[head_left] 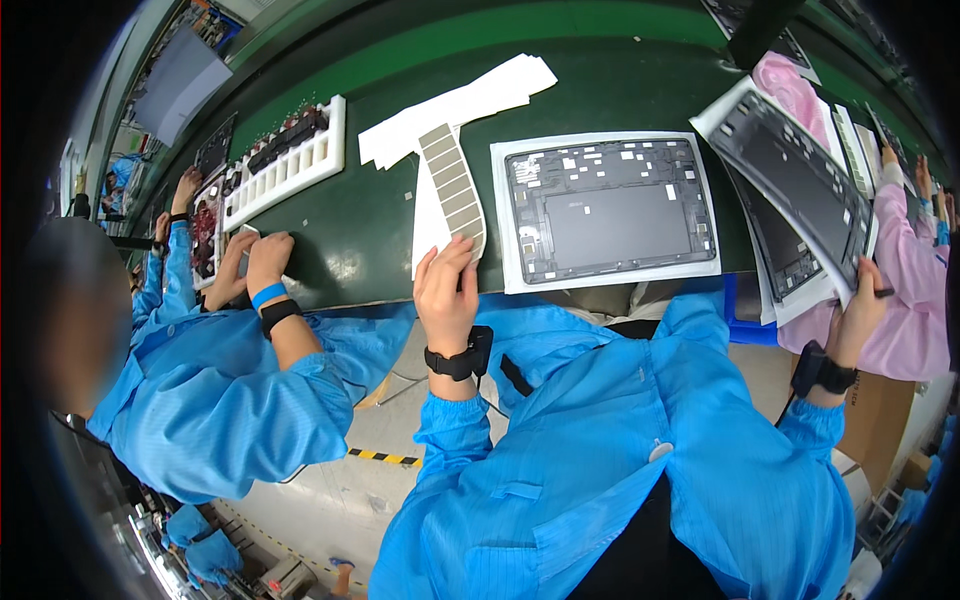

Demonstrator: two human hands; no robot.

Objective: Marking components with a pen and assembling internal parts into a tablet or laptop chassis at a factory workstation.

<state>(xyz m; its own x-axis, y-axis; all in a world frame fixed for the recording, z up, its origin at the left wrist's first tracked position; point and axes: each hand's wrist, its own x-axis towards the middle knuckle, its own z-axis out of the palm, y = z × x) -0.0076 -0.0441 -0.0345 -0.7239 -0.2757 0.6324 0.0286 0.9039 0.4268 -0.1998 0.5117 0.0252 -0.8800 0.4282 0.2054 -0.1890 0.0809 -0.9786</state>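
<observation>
My left hand (449, 295) is at the table's front edge, its fingers closed at the lower end of a strip of grey rectangular stickers (452, 180). The strip lies over white paper sheets (430, 215). My right hand (865, 300) grips the near corner of a dark tablet housing (795, 175), which is tilted up with a white sheet against it. Beneath that one, another dark housing (775, 240) partly shows. Between my hands a tablet housing (615, 215) lies flat, inner side up, on a white foam sheet (512, 275).
More white sheets (470, 105) are fanned out farther back on the green table (380, 235). A white slotted tray (325, 160) with dark parts stands left, beside a co-worker's hands (268, 262). At right, a person in pink (905, 290) works close by. A blue bin (745, 315) sits below the table edge.
</observation>
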